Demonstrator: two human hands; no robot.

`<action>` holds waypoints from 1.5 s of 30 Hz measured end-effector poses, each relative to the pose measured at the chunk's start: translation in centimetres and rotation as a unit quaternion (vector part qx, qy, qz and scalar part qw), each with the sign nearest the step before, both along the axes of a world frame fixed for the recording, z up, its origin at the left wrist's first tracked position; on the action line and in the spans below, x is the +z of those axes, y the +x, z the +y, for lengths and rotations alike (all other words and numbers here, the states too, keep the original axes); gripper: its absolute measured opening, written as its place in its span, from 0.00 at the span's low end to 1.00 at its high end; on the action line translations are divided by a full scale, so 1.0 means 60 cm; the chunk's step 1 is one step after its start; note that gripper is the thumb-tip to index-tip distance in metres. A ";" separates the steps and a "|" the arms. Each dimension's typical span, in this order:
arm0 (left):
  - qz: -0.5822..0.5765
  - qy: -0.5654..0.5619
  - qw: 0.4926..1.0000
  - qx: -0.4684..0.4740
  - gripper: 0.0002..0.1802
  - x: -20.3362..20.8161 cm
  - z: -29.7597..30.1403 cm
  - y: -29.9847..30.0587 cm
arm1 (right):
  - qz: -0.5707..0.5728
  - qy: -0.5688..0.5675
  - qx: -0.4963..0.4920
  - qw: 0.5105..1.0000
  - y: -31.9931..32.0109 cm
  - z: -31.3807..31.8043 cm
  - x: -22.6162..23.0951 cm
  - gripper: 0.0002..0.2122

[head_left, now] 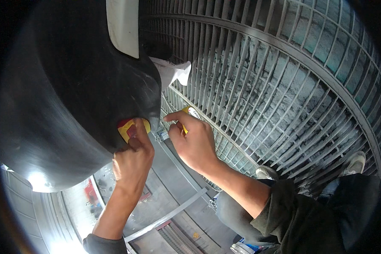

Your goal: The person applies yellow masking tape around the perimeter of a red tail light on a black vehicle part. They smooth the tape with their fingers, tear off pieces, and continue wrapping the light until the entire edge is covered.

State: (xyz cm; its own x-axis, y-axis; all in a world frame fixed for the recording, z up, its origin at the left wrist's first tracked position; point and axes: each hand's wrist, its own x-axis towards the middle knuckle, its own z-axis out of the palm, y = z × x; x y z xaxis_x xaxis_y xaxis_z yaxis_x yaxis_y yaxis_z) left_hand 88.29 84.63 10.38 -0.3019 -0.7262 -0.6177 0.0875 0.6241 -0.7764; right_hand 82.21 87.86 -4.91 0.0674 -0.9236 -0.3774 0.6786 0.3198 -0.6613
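Observation:
With the index finger stretched out, my left hand point(133, 158) presses a small rounded yellow-and-red piece point(126, 130), possibly a sanding disc, against the dark, scuffed curved panel point(84, 84). Its other fingers are curled in. Close by to the right, just off the panel's edge, my right hand point(194, 139) has its fingers bent around a yellow piece with a white printed patch point(193, 111). Most of that yellow piece is hidden behind the hand, so its exact kind does not show.
A white strip point(125, 25) runs down the panel's top. White paper or sheet point(173, 74) sticks out behind its edge. Metal grating point(258, 101) covers the floor at right, with my shoes point(354, 163) on it. Frame bars point(169, 216) lie below my arms.

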 end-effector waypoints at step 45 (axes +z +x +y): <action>-0.076 0.004 0.993 0.090 0.34 -0.022 0.033 0.027 | -0.019 0.044 0.046 0.998 -0.014 0.015 0.004 0.12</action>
State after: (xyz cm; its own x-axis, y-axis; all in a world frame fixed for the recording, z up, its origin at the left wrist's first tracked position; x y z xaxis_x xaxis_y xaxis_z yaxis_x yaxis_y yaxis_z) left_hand 89.89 86.59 9.04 -0.0710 -0.7548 -0.6521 0.0890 0.6464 -0.7578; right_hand 81.40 88.78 -4.66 0.1656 -0.8763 -0.4524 0.6674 0.4373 -0.6028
